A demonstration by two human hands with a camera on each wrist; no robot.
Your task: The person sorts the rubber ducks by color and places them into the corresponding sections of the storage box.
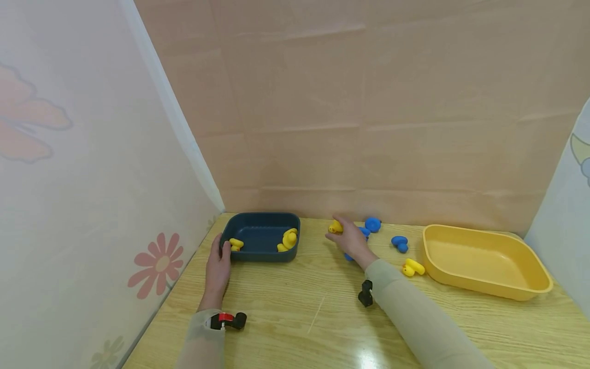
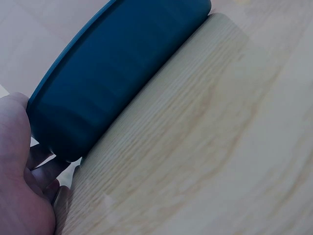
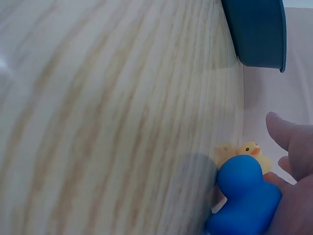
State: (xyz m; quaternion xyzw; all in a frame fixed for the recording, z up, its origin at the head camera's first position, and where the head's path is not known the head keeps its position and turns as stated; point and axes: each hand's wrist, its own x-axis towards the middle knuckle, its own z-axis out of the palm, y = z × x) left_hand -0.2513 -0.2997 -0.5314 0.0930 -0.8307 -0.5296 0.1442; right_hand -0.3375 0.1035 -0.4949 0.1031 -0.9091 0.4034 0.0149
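My left hand (image 1: 218, 266) grips the left end of a dark blue tub (image 1: 262, 257), thumb at the rim. In the left wrist view its fingers lie around the tub's end wall. Inside the tub sit yellow rubber ducks, one (image 1: 236, 244) by my thumb and others (image 1: 289, 239) at the right end. My right hand (image 1: 351, 240) reaches over the table, thumb and fingers spread about a yellow rubber duck (image 1: 335, 226). In the right wrist view that duck (image 3: 250, 149) stands on the wood behind a blue rubber duck (image 3: 244, 196), the thumb apart from it.
Blue rubber ducks lie around and beyond my right hand, one (image 1: 373, 224) near the back wall and another (image 1: 400, 243) farther right. A yellow duck (image 1: 413, 267) lies beside a large yellow tub (image 1: 484, 288). Walls bound the table (image 1: 295, 318) at the left, back and right.
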